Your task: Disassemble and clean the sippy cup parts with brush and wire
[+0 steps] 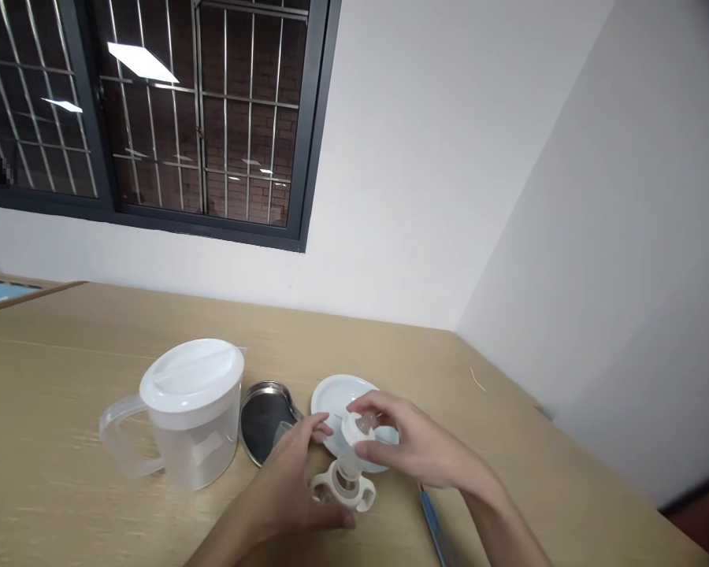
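Note:
A clear baby bottle with a white two-handled ring is low in the middle of the view. My left hand curves around its left side, thumb in front near the base and fingertips reaching past the far side. Between the thumb and fingers of my right hand is a white collar with a clear teat, just above the bottle mouth. Whether the collar touches the mouth I cannot tell. Behind both hands lies a white plate, partly hidden by them.
A translucent pitcher with a white lid stands at left. Beside it lies a metal kidney dish with a clear piece at its edge, partly behind my left hand. A blue-handled tool lies below my right wrist. The wall and window are behind the table.

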`<state>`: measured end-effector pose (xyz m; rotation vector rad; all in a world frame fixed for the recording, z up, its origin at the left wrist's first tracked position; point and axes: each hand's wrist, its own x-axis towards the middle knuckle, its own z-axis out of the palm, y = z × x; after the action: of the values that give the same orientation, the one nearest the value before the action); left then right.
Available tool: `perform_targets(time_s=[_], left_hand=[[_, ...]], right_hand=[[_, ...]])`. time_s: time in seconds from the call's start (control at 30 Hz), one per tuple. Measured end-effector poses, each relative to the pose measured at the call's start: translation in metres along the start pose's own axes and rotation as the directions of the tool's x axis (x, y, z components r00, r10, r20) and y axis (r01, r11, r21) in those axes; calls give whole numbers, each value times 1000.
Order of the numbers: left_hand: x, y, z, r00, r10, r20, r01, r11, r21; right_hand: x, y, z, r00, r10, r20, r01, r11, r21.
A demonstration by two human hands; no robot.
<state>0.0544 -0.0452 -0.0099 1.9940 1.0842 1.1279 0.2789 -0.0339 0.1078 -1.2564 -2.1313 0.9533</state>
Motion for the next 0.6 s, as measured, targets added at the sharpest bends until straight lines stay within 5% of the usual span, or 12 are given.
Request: perform_targets(time_s=[0.23,0.6], left_hand=[[2,-2,21,981,-111,158,123,990,-69],[4,-15,30,968,-197,155,193,980,44]], right_hand=[[-6,11,14,996,63,70,-50,983,-178],[-1,-1,20,958,-7,285,88,957,-275]])
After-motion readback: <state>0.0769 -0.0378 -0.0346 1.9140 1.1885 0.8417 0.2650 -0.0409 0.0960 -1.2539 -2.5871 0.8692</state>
